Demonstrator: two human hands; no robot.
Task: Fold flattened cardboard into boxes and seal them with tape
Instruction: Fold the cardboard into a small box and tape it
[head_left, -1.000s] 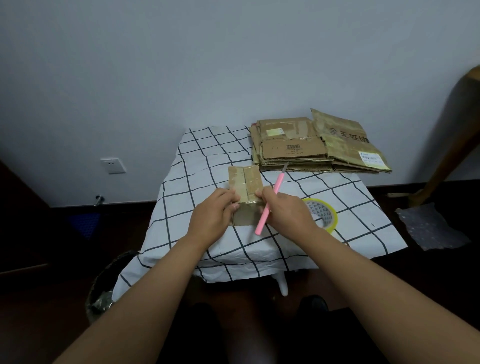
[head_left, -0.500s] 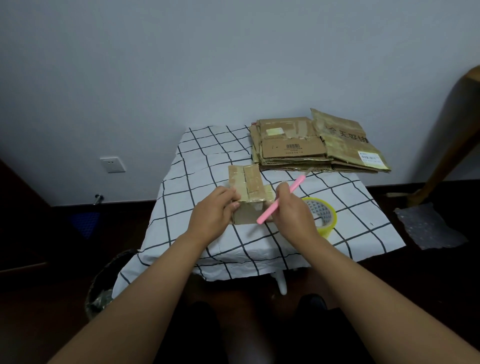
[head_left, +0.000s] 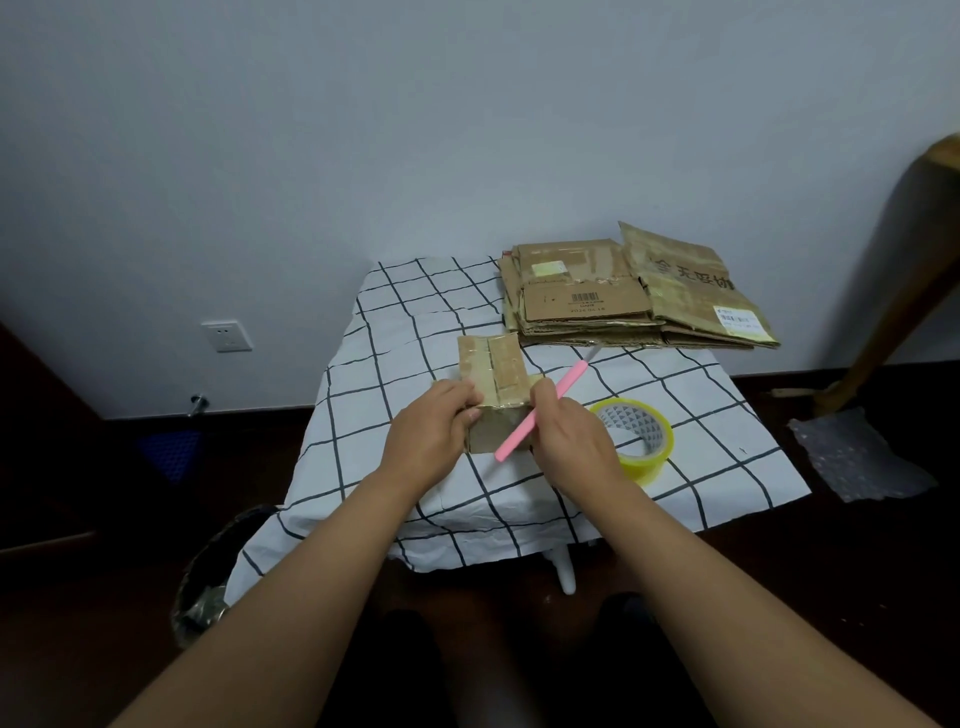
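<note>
The left hand (head_left: 434, 435) grasps the small box (head_left: 493, 387). The right hand (head_left: 569, 434) grasps a pink knife (head_left: 540, 411) pointing toward two o'clock. Tape roll (head_left: 636, 439) lies at the box's three o'clock.

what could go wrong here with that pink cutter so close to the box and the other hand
The right hand holds the pink cutter while also pinching the small box; its blade end points away, but a slip could nick the left hand gripping the box's other side. The tape roll sits just beside the right wrist and could be knocked toward the table edge.
</note>
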